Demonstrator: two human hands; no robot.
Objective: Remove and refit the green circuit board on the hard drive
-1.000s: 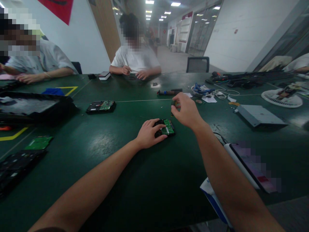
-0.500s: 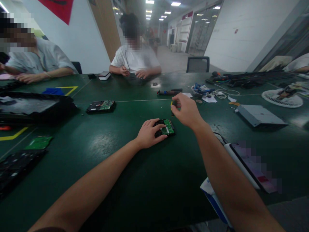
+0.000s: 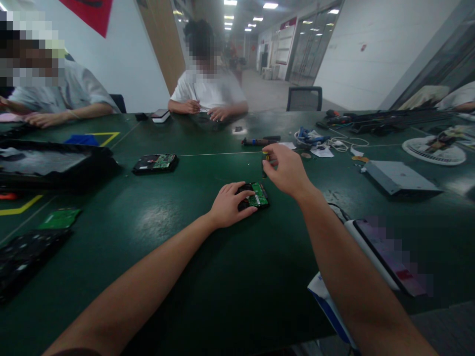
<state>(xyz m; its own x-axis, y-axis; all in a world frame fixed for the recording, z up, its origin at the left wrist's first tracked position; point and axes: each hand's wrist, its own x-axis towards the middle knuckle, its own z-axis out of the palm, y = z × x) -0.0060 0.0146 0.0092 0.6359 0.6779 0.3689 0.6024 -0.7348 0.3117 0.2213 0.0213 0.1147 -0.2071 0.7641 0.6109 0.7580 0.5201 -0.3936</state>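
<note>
A hard drive (image 3: 260,194) with a green circuit board lies flat on the dark green table in front of me. My left hand (image 3: 232,205) grips it from the left, its fingers reaching over the board and its thumb along the near edge, so the drive's left part is hidden. Just beyond the drive's far right corner, my right hand (image 3: 284,168) pinches an upright black and yellow screwdriver (image 3: 264,165) between thumb and fingers. The screwdriver's tip is too small to make out against the table.
Another hard drive (image 3: 156,163) lies farther left, near a black casing (image 3: 55,165). A dark tool (image 3: 260,141) and cables (image 3: 311,137) lie beyond my hands. To the right are a grey metal box (image 3: 401,177) and a phone (image 3: 386,252). Two people sit opposite.
The screwdriver has turned slightly between my right fingers, its yellow marking now showing near the top. My left hand and the hard drive have stayed in place.
</note>
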